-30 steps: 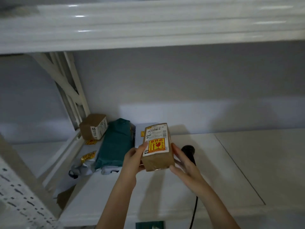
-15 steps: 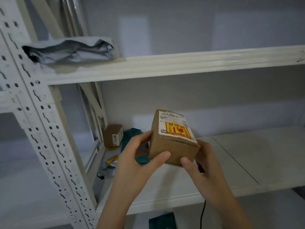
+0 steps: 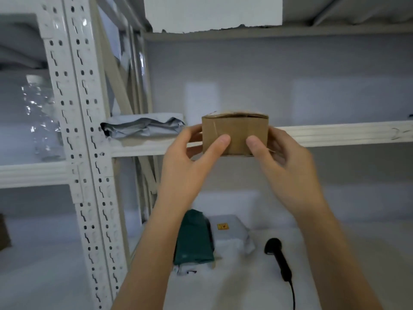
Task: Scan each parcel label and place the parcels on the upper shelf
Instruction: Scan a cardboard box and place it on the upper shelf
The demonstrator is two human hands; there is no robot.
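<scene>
- Two hands hold one cardboard parcel (image 3: 234, 136) in the head view: the left hand (image 3: 192, 157) and right hand (image 3: 286, 162) each close their fingers (image 3: 220, 142) on a side, thumbs pressed to the near face.
- Gripping both sides probably keeps the box level while it meets the edge of the upper shelf (image 3: 335, 135), just right of a grey mailer bag (image 3: 143, 128) already lying there.
- Below, on the lower shelf (image 3: 357, 253), the scanner (image 3: 277, 253) lies unheld beside a green parcel (image 3: 193, 238) and a white parcel (image 3: 230, 231).
- Compared with half a second ago, the parcel is higher, its label now turned out of sight.
</scene>
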